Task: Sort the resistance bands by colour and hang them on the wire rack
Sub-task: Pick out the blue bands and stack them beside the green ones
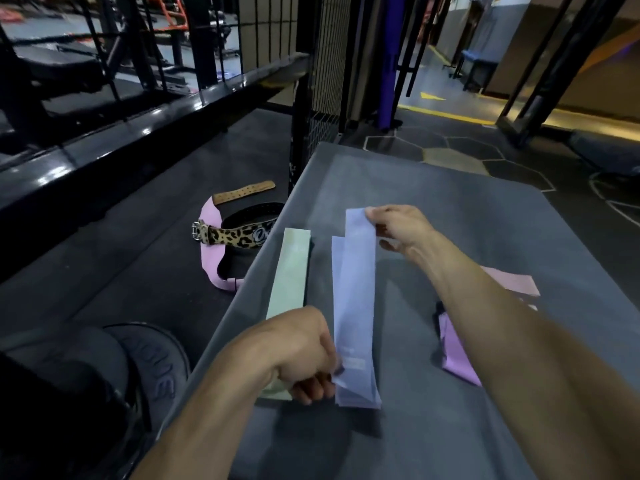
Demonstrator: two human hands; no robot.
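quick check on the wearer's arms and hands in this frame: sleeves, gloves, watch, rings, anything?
Nothing worn that shows. The left hand and right hand are bare, without gloves, and both forearms are uncovered up to the frame edge, with no sleeve cuff in view. No watch, wristband or ring is visible, and no markings can be made out.

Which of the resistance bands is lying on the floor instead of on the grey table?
The pink band beside the leopard-print belt, left of the table. The green band, lavender bands and the other pink ones lie on the tabletop.

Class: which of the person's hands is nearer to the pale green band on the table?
Left. The left hand lies over the pale green band's near end; the right hand is farther right, pinching the lavender band.
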